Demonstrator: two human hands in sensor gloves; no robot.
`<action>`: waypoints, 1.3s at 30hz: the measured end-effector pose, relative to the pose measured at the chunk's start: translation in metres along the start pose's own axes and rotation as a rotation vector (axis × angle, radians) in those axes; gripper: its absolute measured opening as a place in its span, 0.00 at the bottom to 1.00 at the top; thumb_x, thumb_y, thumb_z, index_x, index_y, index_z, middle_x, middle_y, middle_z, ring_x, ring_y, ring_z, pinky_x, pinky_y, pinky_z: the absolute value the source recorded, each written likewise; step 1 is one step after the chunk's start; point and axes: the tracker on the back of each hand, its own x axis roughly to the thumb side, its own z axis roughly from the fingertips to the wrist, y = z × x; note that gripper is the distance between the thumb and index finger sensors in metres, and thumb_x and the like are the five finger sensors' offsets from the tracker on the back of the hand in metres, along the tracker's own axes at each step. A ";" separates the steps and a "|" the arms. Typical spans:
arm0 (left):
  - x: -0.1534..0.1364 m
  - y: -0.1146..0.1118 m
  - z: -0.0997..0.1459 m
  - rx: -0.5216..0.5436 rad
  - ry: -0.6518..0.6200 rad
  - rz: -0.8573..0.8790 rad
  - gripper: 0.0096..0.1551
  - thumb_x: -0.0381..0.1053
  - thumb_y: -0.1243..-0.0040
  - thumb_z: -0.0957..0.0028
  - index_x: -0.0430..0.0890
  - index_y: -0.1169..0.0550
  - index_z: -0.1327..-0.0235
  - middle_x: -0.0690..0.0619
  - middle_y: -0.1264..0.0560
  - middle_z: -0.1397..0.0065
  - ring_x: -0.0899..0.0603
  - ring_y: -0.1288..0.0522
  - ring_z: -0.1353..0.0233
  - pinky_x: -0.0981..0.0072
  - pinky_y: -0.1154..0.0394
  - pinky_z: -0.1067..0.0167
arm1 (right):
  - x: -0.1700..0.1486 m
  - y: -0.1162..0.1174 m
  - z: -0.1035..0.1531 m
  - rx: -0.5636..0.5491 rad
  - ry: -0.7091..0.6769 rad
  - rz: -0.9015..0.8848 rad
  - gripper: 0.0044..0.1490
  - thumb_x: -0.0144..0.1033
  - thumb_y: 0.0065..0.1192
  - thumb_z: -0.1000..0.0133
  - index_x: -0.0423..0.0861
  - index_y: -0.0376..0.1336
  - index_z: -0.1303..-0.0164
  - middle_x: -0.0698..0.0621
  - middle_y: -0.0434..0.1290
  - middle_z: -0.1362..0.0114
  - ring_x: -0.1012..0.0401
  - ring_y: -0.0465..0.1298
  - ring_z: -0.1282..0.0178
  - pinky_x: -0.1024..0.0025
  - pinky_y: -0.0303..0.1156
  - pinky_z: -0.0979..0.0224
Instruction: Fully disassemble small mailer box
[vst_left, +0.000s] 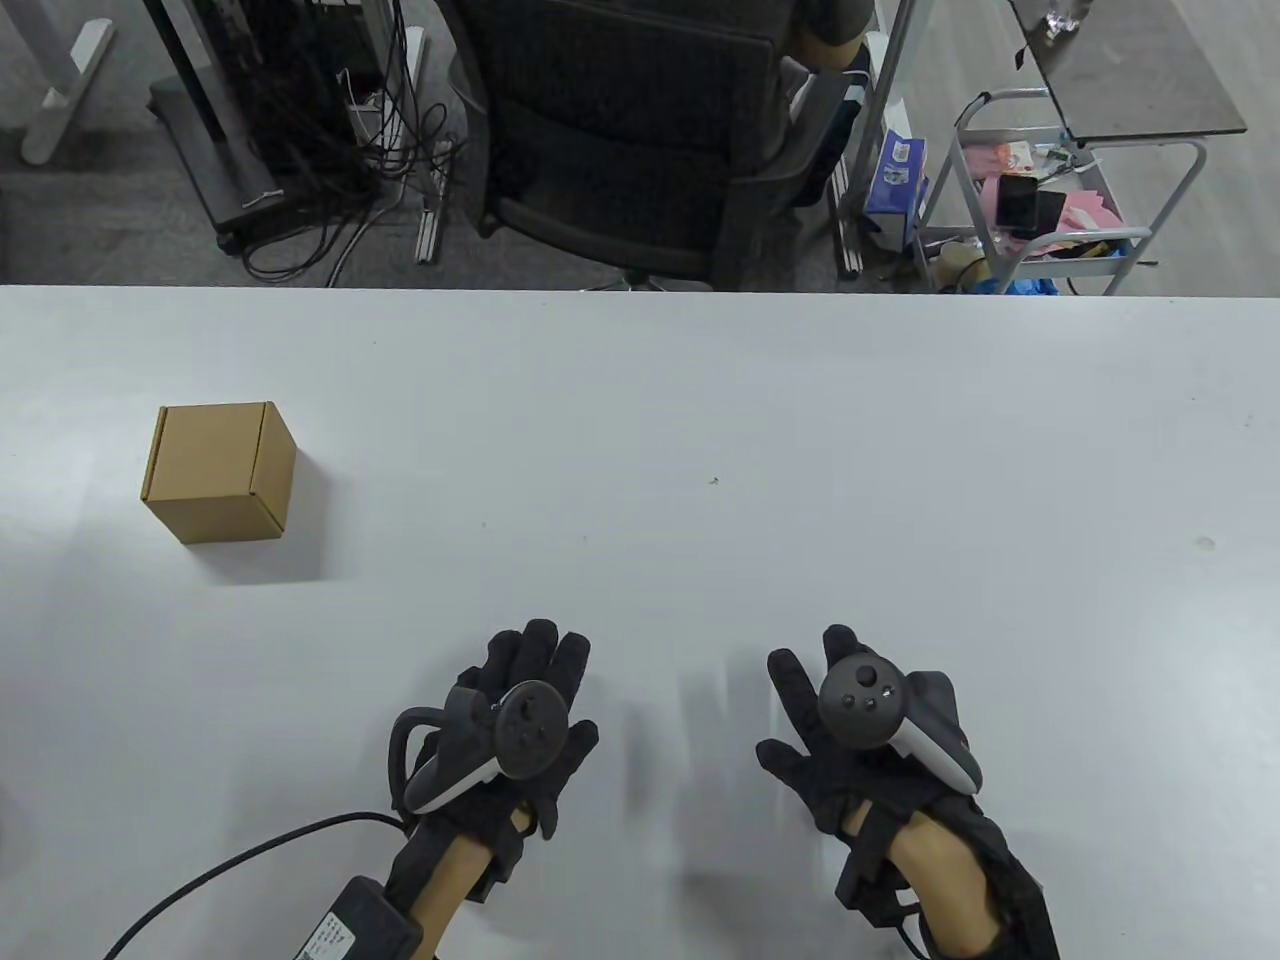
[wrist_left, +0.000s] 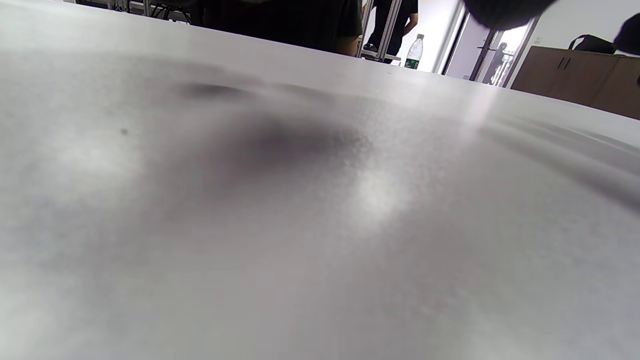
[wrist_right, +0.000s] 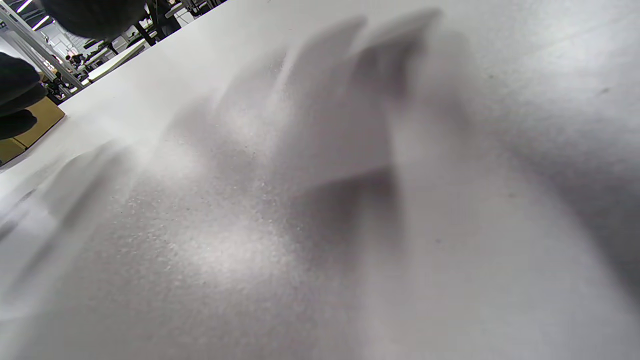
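The small mailer box (vst_left: 220, 472), brown cardboard and closed, stands on the white table (vst_left: 700, 420) at far left, well apart from both hands. The left hand (vst_left: 515, 725) and right hand (vst_left: 850, 745) lie near the front edge, fingers spread, holding nothing; a black office chair (vst_left: 640, 130) stands beyond the table

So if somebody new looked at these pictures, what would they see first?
Probably the two black-gloved hands at the near edge of the white table, the left hand and the right hand, each with a tracker strapped on its back. Next, the small brown mailer box, closed, sitting alone far off to the left, with neither hand touching it.
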 end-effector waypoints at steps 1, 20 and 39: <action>0.000 0.000 0.000 -0.002 -0.001 -0.001 0.47 0.69 0.50 0.51 0.61 0.55 0.22 0.52 0.57 0.14 0.36 0.53 0.14 0.34 0.44 0.25 | 0.000 0.000 0.000 -0.002 -0.001 0.000 0.49 0.62 0.51 0.55 0.69 0.30 0.33 0.55 0.12 0.29 0.47 0.21 0.21 0.44 0.32 0.19; -0.046 0.011 -0.013 0.022 0.093 0.045 0.48 0.69 0.50 0.51 0.60 0.54 0.22 0.52 0.61 0.15 0.34 0.62 0.15 0.32 0.55 0.24 | 0.006 0.005 -0.001 0.018 0.004 0.004 0.49 0.62 0.51 0.55 0.68 0.30 0.33 0.55 0.12 0.29 0.46 0.21 0.22 0.44 0.32 0.19; -0.084 0.029 -0.034 0.034 0.205 -0.078 0.47 0.69 0.49 0.52 0.60 0.53 0.22 0.53 0.62 0.15 0.34 0.61 0.15 0.31 0.55 0.24 | 0.004 0.003 0.001 0.028 0.018 -0.005 0.49 0.62 0.51 0.55 0.68 0.30 0.33 0.55 0.12 0.30 0.46 0.21 0.22 0.44 0.32 0.19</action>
